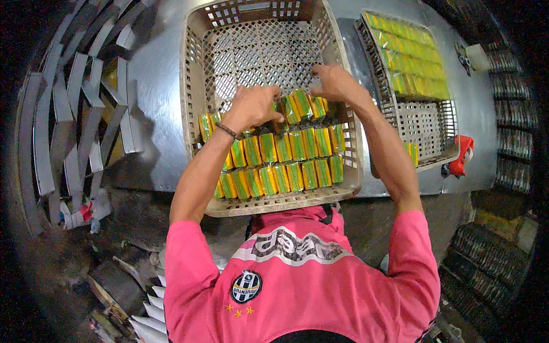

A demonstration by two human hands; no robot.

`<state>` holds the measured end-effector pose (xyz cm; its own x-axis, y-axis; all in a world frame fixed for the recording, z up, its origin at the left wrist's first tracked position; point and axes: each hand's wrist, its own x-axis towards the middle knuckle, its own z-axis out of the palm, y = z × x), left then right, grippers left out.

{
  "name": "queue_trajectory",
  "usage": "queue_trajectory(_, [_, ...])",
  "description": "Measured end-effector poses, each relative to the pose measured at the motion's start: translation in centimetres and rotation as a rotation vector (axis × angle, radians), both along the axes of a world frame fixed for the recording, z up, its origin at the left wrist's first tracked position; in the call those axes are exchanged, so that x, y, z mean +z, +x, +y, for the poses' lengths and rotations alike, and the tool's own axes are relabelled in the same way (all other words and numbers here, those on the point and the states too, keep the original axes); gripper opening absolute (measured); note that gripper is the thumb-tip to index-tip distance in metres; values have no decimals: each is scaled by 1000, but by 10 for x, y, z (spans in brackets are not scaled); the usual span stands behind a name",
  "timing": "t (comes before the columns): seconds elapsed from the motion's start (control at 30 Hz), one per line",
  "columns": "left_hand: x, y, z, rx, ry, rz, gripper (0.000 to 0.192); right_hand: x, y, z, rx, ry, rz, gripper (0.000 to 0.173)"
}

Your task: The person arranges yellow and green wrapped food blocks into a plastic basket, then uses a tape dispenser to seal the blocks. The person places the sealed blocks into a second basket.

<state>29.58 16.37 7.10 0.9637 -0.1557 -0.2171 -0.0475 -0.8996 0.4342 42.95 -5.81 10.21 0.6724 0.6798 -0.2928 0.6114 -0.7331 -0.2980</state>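
A large off-white plastic crate [274,206] lies before me, with rows of green and yellow packets in clear wrap [296,176] standing across its near part. My left hand [255,107] is over the third row from the near rim, fingers curled down beside the packets; whether it grips one is hidden. My right hand [332,83] reaches in over the crate's right side, just beyond the right end of that row, its fingers bent and their tips partly hidden. The mesh floor [261,55] shows in the crate's far part.
A second plastic crate [433,162] to the right holds more such packets [407,51]. Beside it lies a red object [462,156]. Both crates rest on a metal table [158,85]. Stacked metal trays or strips [64,111] stand at the left, and dark racks [512,115] at the right.
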Motion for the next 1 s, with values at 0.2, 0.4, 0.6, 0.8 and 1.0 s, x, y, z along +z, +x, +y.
queue_trajectory(0.2, [-11,33,14,-26,-176,55,59,-44,47,13,254,-64,373,77])
queue_trajectory(0.4, [-40,58,16,-326,-289,563,68,-53,34,27,350,-338,814,87])
queue_trajectory(0.6, [-40,62,25,-249,-340,388,82,-49,17,10,341,-260,418,87])
queue_trajectory(0.8, [-8,1,50,-84,-195,-17,79,31,-49,-172,-359,708,-293,63])
queue_trajectory(1.0, [27,-22,-51,80,-820,-78,80,-19,-58,-350,-539,101,74,63])
